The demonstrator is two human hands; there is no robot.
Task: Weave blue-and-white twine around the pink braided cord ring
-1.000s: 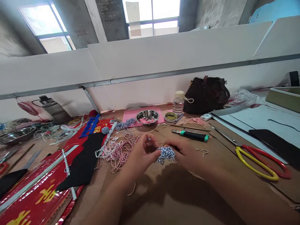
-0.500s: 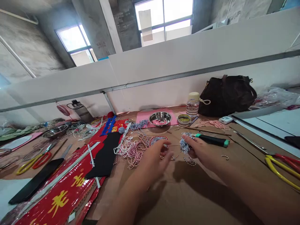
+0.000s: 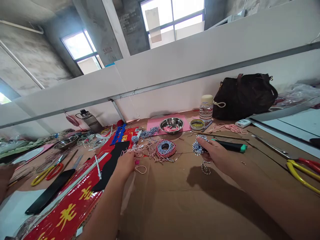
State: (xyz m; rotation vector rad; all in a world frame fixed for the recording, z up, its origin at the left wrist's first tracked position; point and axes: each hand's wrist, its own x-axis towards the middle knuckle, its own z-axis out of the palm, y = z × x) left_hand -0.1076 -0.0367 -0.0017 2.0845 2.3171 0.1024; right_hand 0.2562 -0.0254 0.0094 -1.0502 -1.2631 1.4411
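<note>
Head view: right hand (image 3: 217, 154) is closed in a narrow grip on a ball of blue-and-white twine (image 3: 198, 148), held just above the bench (image 3: 172, 206). A short tail of twine (image 3: 205, 168) hangs below that grip. Left hand (image 3: 126, 165) sits low over the bench with its fingers turned down out of sight, so the state of its grip cannot be told. A loop of pale cord (image 3: 140, 170) lies just beside the left hand, on the side toward the right grip. A ring of pink-and-blue braided cord (image 3: 165, 149) lies between the two hands, with loose pink-and-white cord (image 3: 150, 151) running from it toward the left hand. A black-handled utility knife (image 3: 231, 146) lies just past the right grip. A steel bowl (image 3: 172, 125) stands on a pink mat (image 3: 153, 125) beyond both hands. Yellow-and-red scissors (image 3: 300, 170) lie well to the right of the right grip. A red packet (image 3: 67, 210) lies left of the left hand. Another person's hand (image 3: 5, 176) shows at the far left edge.
</note>
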